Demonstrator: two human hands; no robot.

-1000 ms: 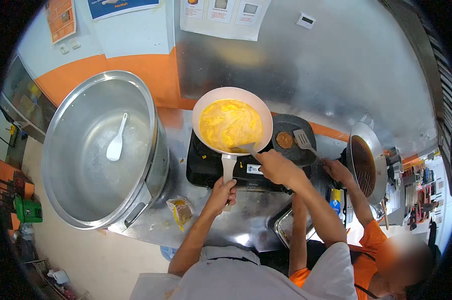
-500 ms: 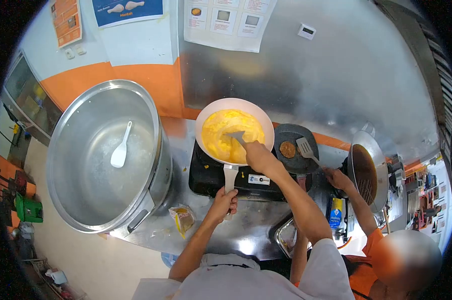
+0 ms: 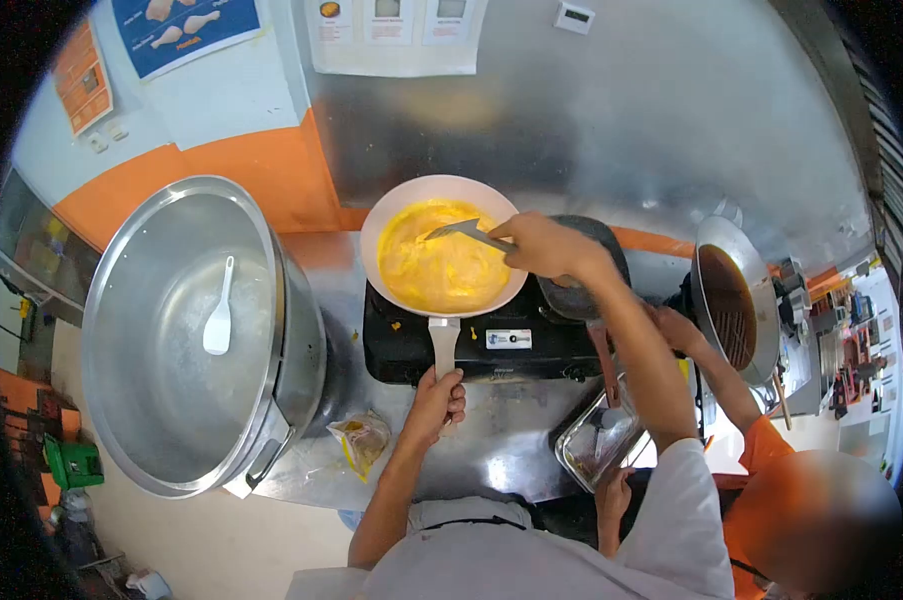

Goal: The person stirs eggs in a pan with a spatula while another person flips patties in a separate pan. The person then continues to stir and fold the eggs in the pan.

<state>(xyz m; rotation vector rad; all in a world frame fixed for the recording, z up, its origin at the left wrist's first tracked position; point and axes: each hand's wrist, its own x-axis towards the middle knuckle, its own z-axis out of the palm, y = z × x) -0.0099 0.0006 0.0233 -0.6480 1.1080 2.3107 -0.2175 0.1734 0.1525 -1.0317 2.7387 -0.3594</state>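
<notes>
A light-coloured frying pan (image 3: 512, 291) sits on the black stove (image 3: 396, 350), with yellow, partly set beaten egg (image 3: 441, 270) spread across its inside. Closed around the pan's pale handle (image 3: 445, 345) is my left hand (image 3: 435, 406). My right hand (image 3: 549, 246) grips a grey spatula (image 3: 463, 229), whose blade reaches into the egg near the pan's upper middle. Just right of this pan lies a smaller dark pan (image 3: 603, 235), largely covered by my right hand and forearm.
At left stands a large metal pot (image 3: 96, 330) with a white rice paddle (image 3: 218, 320) inside. A plastic packet (image 3: 359, 443) lies on the counter. To the right are a metal tray (image 3: 571, 465), a wok of brown liquid (image 3: 723, 300) and a co-worker in orange (image 3: 768, 445).
My right hand and the spatula have swung so the blade points left, higher in the egg. The view has shifted. The co-worker's spatula and the brown patty no longer show.
</notes>
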